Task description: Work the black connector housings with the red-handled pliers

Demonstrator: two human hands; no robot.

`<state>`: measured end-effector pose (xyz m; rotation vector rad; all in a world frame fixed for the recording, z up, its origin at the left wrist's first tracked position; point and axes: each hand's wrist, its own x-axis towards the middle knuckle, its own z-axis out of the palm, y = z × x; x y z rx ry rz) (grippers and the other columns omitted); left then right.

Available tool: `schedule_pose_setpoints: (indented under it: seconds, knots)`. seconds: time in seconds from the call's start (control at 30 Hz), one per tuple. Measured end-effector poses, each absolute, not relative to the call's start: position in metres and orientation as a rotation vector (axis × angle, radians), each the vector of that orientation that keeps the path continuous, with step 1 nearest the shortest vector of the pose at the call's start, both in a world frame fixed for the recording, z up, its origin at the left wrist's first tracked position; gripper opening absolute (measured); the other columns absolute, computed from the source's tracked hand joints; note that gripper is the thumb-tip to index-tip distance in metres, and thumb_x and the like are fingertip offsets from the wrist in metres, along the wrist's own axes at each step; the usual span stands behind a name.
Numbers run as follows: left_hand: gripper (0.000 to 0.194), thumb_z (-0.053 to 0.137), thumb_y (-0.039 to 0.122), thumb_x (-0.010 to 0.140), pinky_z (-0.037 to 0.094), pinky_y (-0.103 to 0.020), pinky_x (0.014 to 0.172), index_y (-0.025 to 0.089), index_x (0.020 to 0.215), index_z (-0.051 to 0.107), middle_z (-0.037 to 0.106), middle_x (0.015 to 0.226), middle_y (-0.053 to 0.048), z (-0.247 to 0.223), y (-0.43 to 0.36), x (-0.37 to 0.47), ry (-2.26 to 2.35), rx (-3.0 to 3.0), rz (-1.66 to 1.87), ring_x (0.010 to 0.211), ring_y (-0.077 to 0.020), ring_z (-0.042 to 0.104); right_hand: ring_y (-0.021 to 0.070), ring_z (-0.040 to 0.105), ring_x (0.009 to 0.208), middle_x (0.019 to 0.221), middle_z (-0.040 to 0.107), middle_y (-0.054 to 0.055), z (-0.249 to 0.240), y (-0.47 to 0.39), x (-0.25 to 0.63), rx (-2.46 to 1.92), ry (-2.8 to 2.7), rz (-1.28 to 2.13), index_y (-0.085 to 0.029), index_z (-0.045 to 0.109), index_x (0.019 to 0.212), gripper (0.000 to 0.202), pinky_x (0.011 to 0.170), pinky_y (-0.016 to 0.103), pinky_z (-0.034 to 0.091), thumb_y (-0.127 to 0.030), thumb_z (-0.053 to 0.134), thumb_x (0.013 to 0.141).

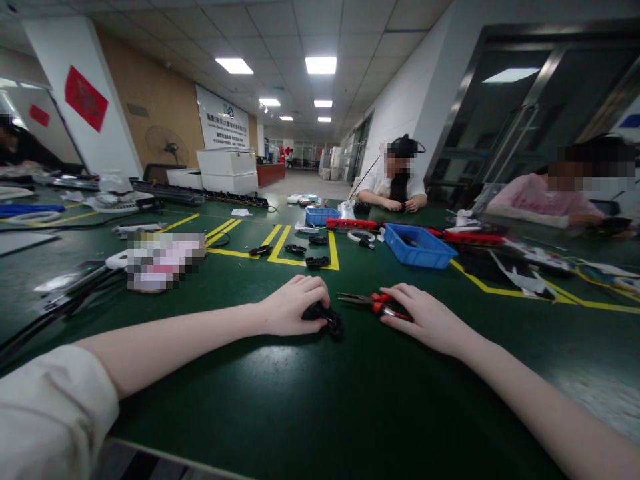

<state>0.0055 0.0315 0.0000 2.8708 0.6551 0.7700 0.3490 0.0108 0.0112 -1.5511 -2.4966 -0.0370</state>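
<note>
My left hand [295, 305] is closed around a small black plastic part [334, 324], its dark end sticking out past the fingers near the table surface. The part's exact kind is not clear. To the right, my right hand [425, 315] has its fingers on the red-and-black handles of long-nose pliers [377, 303]. The plier jaws point left toward my left hand and do not touch the black part. Beyond both hands, several similar black parts [317, 262] lie on the green table [280, 413] in and around a yellow-taped area.
A blue bin [417, 247] with a dark item inside stands beyond my right hand. Behind it lie red strips [475, 233] and a smaller blue tray [321, 215]. At left are white devices with cables [75, 283]. A co-worker [395, 177] sits across the table, another person [545, 193] at right.
</note>
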Motion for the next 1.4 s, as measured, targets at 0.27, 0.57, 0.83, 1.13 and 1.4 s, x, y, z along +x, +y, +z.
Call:
schedule_pose_setpoints:
  seconds: [0.27,0.57,0.83,1.13,1.4]
  knots:
    - [0.009,0.064,0.028,0.097,0.040,-0.036,0.097,0.020,0.096,0.070,0.067,0.107,-0.003,0.000,0.034,0.005,0.587,2.834,0.715,0.105,-0.0191,0.063,0.0279,0.069,0.096,0.118,0.071,0.015,0.008,0.005,0.344,-1.468,-2.413,-0.350,-0.019,0.068,0.125,0.060,0.082,0.045,0.057,-0.067,0.053,0.093]
    - [0.024,0.067,0.043,0.097,0.045,-0.036,0.096,0.018,0.100,0.068,0.067,0.113,-0.008,0.006,0.036,0.007,0.487,2.710,0.599,0.109,-0.0221,0.063,0.0242,0.068,0.090,0.106,0.070,0.012,0.005,-0.001,0.335,-1.317,-2.368,-0.459,-0.019,0.067,0.110,0.046,0.071,0.037,0.057,-0.061,0.056,0.094]
    - [0.038,0.081,0.050,0.083,0.052,-0.035,0.096,0.017,0.098,0.067,0.062,0.114,-0.009,0.005,0.038,0.004,0.370,2.537,0.602,0.107,-0.0223,0.062,0.0290,0.068,0.098,0.113,0.068,0.015,0.004,-0.001,0.332,-1.285,-2.296,-0.502,-0.017,0.064,0.118,0.048,0.080,0.043,0.059,-0.059,0.057,0.094]
    - [0.041,0.083,0.052,0.081,0.053,-0.035,0.097,0.018,0.098,0.067,0.060,0.117,-0.010,0.003,0.038,0.004,0.367,2.511,0.604,0.108,-0.0224,0.062,0.0285,0.068,0.108,0.120,0.068,0.013,0.003,-0.003,0.326,-1.160,-2.153,-0.306,-0.021,0.062,0.129,0.043,0.092,0.045,0.059,-0.049,0.060,0.096]
    - [0.060,0.084,0.057,0.077,0.050,-0.040,0.101,0.018,0.118,0.061,0.066,0.122,-0.011,0.004,0.038,0.005,0.467,2.606,0.608,0.112,-0.0268,0.064,0.0292,0.069,0.106,0.123,0.069,0.013,0.005,-0.015,0.336,-0.816,-2.142,-0.514,-0.027,0.053,0.146,0.058,0.091,0.046,0.059,-0.032,0.067,0.089]
